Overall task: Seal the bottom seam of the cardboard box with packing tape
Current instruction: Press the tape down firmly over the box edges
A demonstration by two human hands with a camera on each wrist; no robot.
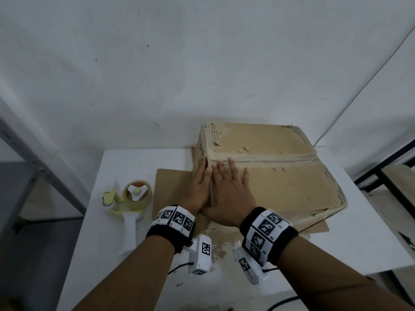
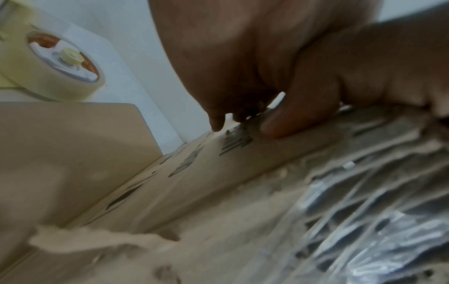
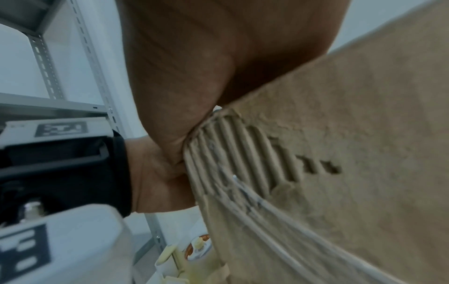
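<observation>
A worn cardboard box [image 1: 280, 176] lies bottom up on the white table [image 1: 125, 162]. Its centre seam [image 1: 269, 161] runs left to right under a strip of clear tape. My left hand [image 1: 203, 176] lies flat against the box's left side wall, fingers straight and pointing toward the seam's left end. My right hand [image 1: 229, 178] presses flat on the top face beside that same edge, fingers spread. In the left wrist view the left fingers [image 2: 279, 124] rest on the box wall [image 2: 218, 173]. In the right wrist view the palm [image 3: 194, 67] lies on torn corrugated card [image 3: 243, 153].
A tape dispenser [image 1: 132, 198] with a white handle and a clear roll lies on the table left of the box. A flat cardboard sheet [image 1: 173, 182] lies under the box. A grey metal shelf frame [image 1: 33, 153] stands at left, and a dark frame [image 1: 381, 167] at right.
</observation>
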